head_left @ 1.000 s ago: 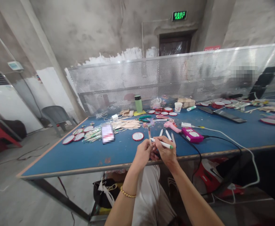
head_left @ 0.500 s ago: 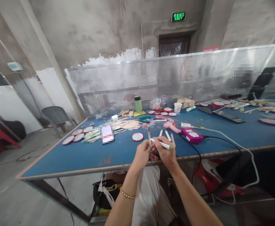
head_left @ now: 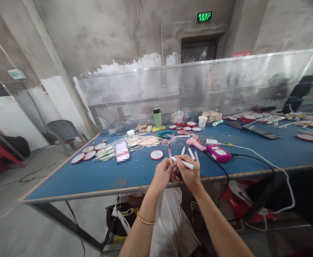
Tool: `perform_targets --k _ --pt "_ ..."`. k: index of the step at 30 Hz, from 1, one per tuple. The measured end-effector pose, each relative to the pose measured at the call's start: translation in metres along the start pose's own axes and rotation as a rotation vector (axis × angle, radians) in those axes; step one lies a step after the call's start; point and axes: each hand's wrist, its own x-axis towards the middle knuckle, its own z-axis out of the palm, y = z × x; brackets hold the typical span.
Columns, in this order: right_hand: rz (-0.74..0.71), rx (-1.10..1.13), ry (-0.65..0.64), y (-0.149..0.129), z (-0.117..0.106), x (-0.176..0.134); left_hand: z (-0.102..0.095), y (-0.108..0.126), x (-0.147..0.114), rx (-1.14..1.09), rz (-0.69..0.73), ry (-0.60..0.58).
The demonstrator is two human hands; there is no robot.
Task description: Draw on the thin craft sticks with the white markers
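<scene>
The right hand (head_left: 190,174) is closed around a slim white marker with a green end (head_left: 185,164), its tip at a thin, flat, reddish-topped stick (head_left: 169,151) pinched upright in the left hand (head_left: 162,173) over the near edge of the blue-topped table (head_left: 92,182). Beyond lie white pens (head_left: 191,154), a round, red-rimmed white disc (head_left: 156,155) and, rightward, a purple box (head_left: 218,154).

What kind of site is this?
Probably a small craft workshop in a plain, industrial-looking building: a long blue worktable scattered with pale sticks and red-rimmed discs, a rough, patchily painted wall, and a lit green exit sign.
</scene>
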Motion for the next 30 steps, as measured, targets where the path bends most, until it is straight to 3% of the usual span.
perform_targets --k 30 --pt "-0.061 -0.027 0.019 0.0005 -0.0005 0.0005 -0.0005 -0.0008 -0.0002 -0.023 -0.006 -0.002"
